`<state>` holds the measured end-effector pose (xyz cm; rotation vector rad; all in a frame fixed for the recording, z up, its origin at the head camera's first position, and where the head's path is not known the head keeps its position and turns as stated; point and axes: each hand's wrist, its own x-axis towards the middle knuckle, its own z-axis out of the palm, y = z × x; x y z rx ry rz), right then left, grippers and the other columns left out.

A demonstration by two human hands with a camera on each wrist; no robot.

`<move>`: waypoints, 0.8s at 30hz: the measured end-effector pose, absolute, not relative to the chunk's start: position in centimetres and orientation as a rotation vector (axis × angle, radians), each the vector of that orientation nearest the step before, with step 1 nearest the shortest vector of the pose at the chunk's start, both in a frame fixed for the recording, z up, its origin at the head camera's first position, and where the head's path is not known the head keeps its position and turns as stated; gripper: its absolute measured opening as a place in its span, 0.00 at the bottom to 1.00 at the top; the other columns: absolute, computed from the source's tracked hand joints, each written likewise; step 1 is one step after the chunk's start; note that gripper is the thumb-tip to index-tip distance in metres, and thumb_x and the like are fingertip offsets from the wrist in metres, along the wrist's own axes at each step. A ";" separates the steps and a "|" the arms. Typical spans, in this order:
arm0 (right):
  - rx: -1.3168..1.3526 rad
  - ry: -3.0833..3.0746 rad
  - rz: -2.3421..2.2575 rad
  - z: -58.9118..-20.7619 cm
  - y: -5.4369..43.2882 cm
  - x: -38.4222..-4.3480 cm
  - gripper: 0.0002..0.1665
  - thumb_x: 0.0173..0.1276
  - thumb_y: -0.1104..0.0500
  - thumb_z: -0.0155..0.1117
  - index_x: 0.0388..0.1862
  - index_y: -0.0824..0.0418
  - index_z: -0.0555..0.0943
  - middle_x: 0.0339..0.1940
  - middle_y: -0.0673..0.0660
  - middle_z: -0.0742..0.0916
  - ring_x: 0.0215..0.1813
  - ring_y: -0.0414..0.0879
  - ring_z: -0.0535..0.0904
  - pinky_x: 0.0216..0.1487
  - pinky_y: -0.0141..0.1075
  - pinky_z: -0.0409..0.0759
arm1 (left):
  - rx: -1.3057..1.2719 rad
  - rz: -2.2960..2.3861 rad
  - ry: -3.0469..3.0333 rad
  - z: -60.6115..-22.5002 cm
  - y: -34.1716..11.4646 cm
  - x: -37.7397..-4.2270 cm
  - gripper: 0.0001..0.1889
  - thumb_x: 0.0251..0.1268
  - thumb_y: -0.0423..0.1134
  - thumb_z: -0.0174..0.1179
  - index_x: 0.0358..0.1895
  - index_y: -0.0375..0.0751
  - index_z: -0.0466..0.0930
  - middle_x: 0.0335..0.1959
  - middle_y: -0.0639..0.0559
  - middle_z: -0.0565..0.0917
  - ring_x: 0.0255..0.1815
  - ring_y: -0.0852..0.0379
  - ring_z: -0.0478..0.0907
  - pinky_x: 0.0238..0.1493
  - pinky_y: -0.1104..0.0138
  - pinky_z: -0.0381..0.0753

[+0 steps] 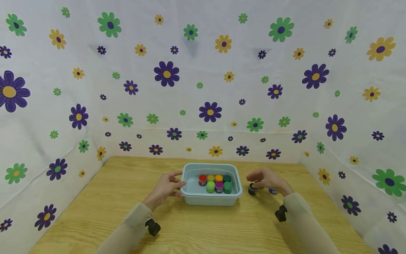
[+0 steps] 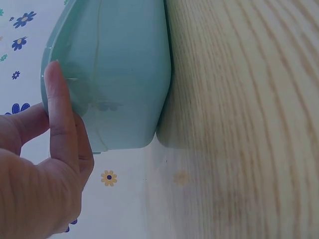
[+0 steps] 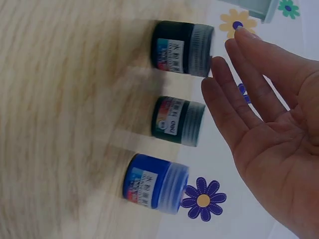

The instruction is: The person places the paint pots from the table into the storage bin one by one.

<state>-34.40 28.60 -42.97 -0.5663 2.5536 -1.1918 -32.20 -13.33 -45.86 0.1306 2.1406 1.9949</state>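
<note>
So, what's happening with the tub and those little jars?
Left hand gripping tub at its rim. Right hand open beside black jar, contact unclear. Seven jars inside, three outside. Nothing visibly blocking the black jar.

Pale-blue tub [image 1: 209, 201] sits flat on the bench [image 1: 190, 233], seven jars [image 1: 219, 187] bunched inside: red, yellow, orange, teal behind; lime, purple, green in front! And just right of it, upright, lids on: black jar [image 3: 172, 47], dark-green jar [image 3: 169, 119], blue jar [image 3: 149, 180].
</note>
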 end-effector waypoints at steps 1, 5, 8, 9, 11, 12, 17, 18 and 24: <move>-0.570 2.558 -1.175 -43.1 28.7 -34.4 0.24 0.62 0.70 0.66 0.58 0.72 0.78 0.58 0.69 0.83 0.60 0.65 0.78 0.60 0.51 0.81 | 0.128 1.996 2.139 -45.8 -13.3 -32.2 0.31 0.64 0.30 0.64 0.70 0.37 0.67 0.42 0.40 0.76 0.44 0.41 0.83 0.32 0.60 0.89; -0.549 2.594 -1.102 -43.6 28.9 -34.3 0.25 0.61 0.69 0.68 0.59 0.69 0.78 0.58 0.67 0.83 0.60 0.62 0.79 0.61 0.53 0.79 | 0.129 1.998 2.134 -45.9 -13.2 -32.2 0.30 0.64 0.30 0.64 0.70 0.36 0.67 0.42 0.40 0.76 0.45 0.40 0.83 0.31 0.60 0.89; -0.538 2.613 -1.072 -43.9 29.0 -34.3 0.25 0.61 0.68 0.69 0.59 0.68 0.79 0.58 0.65 0.83 0.60 0.61 0.78 0.63 0.55 0.77 | 0.131 1.998 2.129 -45.9 -13.2 -32.3 0.31 0.64 0.30 0.64 0.70 0.37 0.67 0.42 0.40 0.76 0.45 0.39 0.83 0.32 0.59 0.89; -0.541 2.618 -1.066 -43.9 29.0 -34.3 0.25 0.60 0.68 0.69 0.58 0.68 0.79 0.57 0.65 0.84 0.60 0.61 0.78 0.63 0.56 0.77 | 0.133 2.000 2.129 -45.9 -13.2 -32.3 0.30 0.64 0.30 0.64 0.70 0.37 0.67 0.42 0.40 0.76 0.45 0.39 0.83 0.32 0.59 0.89; -0.545 2.627 -1.058 -44.0 29.0 -34.2 0.25 0.59 0.69 0.69 0.57 0.68 0.80 0.57 0.64 0.84 0.60 0.61 0.78 0.65 0.57 0.75 | 0.127 2.002 2.128 -45.9 -13.2 -32.4 0.30 0.64 0.30 0.64 0.70 0.38 0.68 0.41 0.41 0.76 0.45 0.40 0.83 0.32 0.59 0.89; -0.549 2.631 -1.053 -44.1 29.0 -34.2 0.25 0.59 0.69 0.70 0.57 0.68 0.80 0.57 0.64 0.84 0.60 0.61 0.78 0.65 0.58 0.74 | 0.130 2.002 2.132 -45.9 -13.2 -32.4 0.30 0.64 0.30 0.64 0.70 0.38 0.68 0.41 0.41 0.76 0.44 0.40 0.83 0.32 0.59 0.89; -0.566 2.668 -1.008 -44.4 28.9 -34.2 0.24 0.57 0.71 0.70 0.55 0.66 0.82 0.55 0.63 0.85 0.60 0.61 0.78 0.66 0.59 0.73 | 0.133 1.992 2.144 -45.9 -13.2 -32.4 0.30 0.64 0.30 0.63 0.70 0.38 0.68 0.41 0.41 0.77 0.44 0.40 0.83 0.31 0.59 0.89; -0.569 2.676 -0.999 -44.5 28.9 -34.2 0.23 0.57 0.71 0.70 0.54 0.66 0.83 0.55 0.63 0.85 0.60 0.61 0.78 0.66 0.59 0.73 | 0.131 1.991 2.146 -46.0 -13.2 -32.4 0.30 0.64 0.30 0.63 0.70 0.38 0.68 0.41 0.41 0.77 0.44 0.40 0.83 0.31 0.59 0.89; -0.557 2.706 -0.988 -44.9 28.6 -34.2 0.23 0.56 0.74 0.69 0.53 0.66 0.83 0.54 0.63 0.85 0.59 0.61 0.78 0.65 0.59 0.74 | 0.136 1.990 2.148 -46.0 -13.2 -32.4 0.30 0.64 0.30 0.64 0.70 0.37 0.67 0.40 0.41 0.76 0.43 0.42 0.83 0.30 0.60 0.89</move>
